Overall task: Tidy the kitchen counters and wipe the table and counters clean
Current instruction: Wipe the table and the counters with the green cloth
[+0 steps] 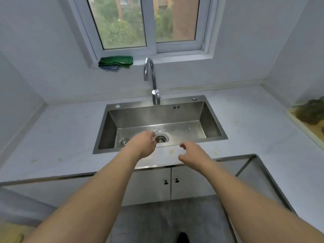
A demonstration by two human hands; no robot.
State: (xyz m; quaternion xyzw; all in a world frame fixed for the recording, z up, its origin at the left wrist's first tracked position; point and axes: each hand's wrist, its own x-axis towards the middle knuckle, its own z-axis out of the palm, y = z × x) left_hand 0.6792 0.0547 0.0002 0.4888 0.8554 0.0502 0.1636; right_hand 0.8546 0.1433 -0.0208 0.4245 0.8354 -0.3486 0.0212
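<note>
Nearest the camera, past a strip of grey floor (175,218) and two white cupboard doors (168,183) with small dark knobs, both bare forearms reach forward over the front edge of the table (61,137). Just over that front edge the right hand (191,153) hovers with its fingers loosely curled and spread, holding nothing. Slightly farther, the left hand (144,145) hangs over the front rim of the steel sink (213,120), its fingers curled under and close to the round drain (160,138); whether it grips anything cannot be told, since the fingertips are turned away. Yellowish smears (171,151) mark the table between the two hands and along the front edge to the right. At the right edge of the table sits a pale board (305,132) with dark green vegetables (313,111) on it. Behind the sink's back rim stands a curved chrome tap (152,79), its spout pointing left. Farthest off, a folded green cloth (115,61) lies on the left end of the window sill (175,58), well apart from both hands, up and left of the tap.
</note>
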